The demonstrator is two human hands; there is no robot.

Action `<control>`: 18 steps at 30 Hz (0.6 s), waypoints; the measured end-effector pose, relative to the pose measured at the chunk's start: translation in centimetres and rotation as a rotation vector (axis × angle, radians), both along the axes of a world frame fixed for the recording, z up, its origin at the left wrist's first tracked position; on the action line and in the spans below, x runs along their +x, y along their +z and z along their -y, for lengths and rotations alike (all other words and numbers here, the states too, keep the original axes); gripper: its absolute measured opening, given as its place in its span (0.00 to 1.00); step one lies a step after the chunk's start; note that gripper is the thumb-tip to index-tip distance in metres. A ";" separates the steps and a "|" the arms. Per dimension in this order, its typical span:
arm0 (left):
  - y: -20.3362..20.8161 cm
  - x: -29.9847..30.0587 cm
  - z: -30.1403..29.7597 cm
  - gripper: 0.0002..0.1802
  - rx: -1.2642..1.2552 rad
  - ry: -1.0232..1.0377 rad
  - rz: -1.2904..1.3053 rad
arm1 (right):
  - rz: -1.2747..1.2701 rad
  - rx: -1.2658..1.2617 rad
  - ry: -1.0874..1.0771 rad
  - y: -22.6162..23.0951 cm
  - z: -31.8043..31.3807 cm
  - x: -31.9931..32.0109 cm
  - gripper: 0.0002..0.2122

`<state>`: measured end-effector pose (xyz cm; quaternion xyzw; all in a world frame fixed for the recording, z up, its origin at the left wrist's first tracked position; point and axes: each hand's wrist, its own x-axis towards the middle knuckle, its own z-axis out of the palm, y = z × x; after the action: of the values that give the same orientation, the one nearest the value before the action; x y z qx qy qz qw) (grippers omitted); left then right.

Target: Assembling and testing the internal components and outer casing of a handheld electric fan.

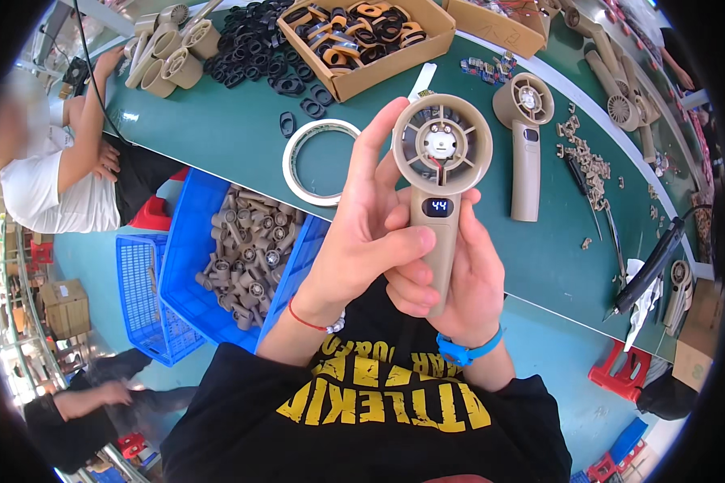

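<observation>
A beige handheld fan (441, 145) is held upright over the bench edge. Its round grille faces me, with a white hub and a bit of red wire inside, and a small dark display is lit on the handle. My left hand (358, 241) grips it from the left: the thumb lies across the handle below the display, and the forefinger reaches up beside the fan head. My right hand (471, 286) wraps the lower handle from the right, its fingers partly hidden behind it. A second beige fan (526, 173) lies on the bench to the right.
On the green bench (242, 149) are a tape roll (292, 173), black ring parts (254, 44), a cardboard box (354, 80) of rings, small metal parts (592, 165) and a black electric screwdriver (652, 262). A blue crate (187, 241) of fan parts stands lower left. A seated person (44, 189) is at left.
</observation>
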<state>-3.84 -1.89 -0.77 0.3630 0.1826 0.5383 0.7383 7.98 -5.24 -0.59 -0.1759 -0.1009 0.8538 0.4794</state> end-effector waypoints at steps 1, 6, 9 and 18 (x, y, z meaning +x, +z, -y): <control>-0.1 0.0 0.0 0.50 -0.003 0.008 -0.004 | -0.001 -0.001 0.001 -0.1 0.0 0.0 0.29; 0.3 0.7 0.5 0.47 -0.017 0.091 -0.088 | -0.013 -0.058 -0.020 -0.5 0.4 -0.3 0.32; 0.0 0.7 0.4 0.46 -0.034 0.103 -0.098 | -0.001 -0.060 -0.019 -0.9 0.3 -0.1 0.32; 0.5 0.7 0.6 0.48 0.007 0.046 -0.098 | -0.020 -0.012 -0.011 -0.3 0.4 0.1 0.31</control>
<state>-3.17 -2.45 -0.25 0.3875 0.2251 0.5374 0.7144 8.11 -5.62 -0.90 -0.1709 -0.0899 0.8534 0.4842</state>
